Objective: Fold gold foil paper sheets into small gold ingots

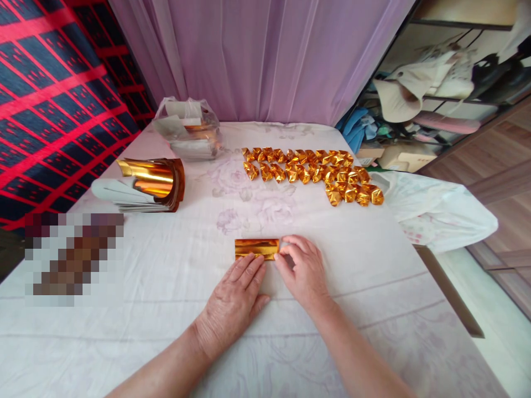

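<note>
A folded strip of gold foil paper (257, 247) lies flat on the table in front of me, its long side running left to right. My left hand (234, 296) rests palm down, fingers stretched out, with the fingertips on the strip's near edge. At the right end, the thumb and index finger of my right hand (305, 271) pinch the strip's short edge. Farther back sit several folded gold foil ingots (305, 174) in uneven rows. To the left stands a curled stack of gold foil paper (153, 179) with white backing showing.
A clear plastic bag (188, 130) with more paper sits at the back left. A patterned cloth covers the table (124, 342). A white plastic bag (440, 210) hangs by the right edge, near a cluttered shelf (440, 99). A purple curtain (257, 61) closes off the back.
</note>
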Motion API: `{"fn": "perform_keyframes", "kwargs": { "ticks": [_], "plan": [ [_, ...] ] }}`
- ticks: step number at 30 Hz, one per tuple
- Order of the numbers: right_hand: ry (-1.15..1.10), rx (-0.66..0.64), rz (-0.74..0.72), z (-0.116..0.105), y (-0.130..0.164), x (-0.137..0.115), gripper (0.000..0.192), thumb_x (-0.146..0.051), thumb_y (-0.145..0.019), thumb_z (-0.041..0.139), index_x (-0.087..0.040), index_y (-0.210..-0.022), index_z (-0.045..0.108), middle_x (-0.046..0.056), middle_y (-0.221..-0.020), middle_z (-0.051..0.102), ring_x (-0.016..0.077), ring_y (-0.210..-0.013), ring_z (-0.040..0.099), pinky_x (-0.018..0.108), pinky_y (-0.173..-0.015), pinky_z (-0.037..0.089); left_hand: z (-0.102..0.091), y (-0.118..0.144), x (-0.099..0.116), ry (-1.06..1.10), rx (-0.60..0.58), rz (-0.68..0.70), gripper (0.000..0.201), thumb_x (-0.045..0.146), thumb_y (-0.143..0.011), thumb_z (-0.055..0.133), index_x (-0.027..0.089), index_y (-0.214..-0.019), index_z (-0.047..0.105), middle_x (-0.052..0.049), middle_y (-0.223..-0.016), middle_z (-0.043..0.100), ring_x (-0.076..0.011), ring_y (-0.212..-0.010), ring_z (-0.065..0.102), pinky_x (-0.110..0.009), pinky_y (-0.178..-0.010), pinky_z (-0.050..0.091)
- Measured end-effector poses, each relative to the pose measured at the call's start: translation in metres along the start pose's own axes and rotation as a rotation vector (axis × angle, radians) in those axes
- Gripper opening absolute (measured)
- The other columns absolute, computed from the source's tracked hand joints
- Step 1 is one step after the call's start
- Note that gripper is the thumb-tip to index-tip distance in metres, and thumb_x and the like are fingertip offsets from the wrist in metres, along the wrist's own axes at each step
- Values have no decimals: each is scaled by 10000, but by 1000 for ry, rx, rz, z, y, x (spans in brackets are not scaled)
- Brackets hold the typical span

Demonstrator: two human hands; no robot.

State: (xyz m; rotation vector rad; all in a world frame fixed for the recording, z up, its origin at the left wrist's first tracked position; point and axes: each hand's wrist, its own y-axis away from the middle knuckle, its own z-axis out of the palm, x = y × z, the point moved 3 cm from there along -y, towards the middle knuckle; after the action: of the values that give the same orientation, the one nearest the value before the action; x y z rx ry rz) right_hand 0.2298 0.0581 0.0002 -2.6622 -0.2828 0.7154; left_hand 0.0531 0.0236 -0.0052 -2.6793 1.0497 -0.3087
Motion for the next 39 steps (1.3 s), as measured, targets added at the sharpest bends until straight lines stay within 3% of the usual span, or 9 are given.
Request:
{"fn": "perform_keyframes", "kwargs": {
  "ticks": [39],
  "plan": [
    [52,3,21,0,-1,-1,95,-254,-886,567,-225,-800,597,70,-1084,663,240,-1014,585,376,-866,407,-1,-2,-1,-7,-51,-12,508,457,-976,442,121,-1345,539,-111,-1423,539,-274,-1341,460,-415,-1114,402]
  ]
}}
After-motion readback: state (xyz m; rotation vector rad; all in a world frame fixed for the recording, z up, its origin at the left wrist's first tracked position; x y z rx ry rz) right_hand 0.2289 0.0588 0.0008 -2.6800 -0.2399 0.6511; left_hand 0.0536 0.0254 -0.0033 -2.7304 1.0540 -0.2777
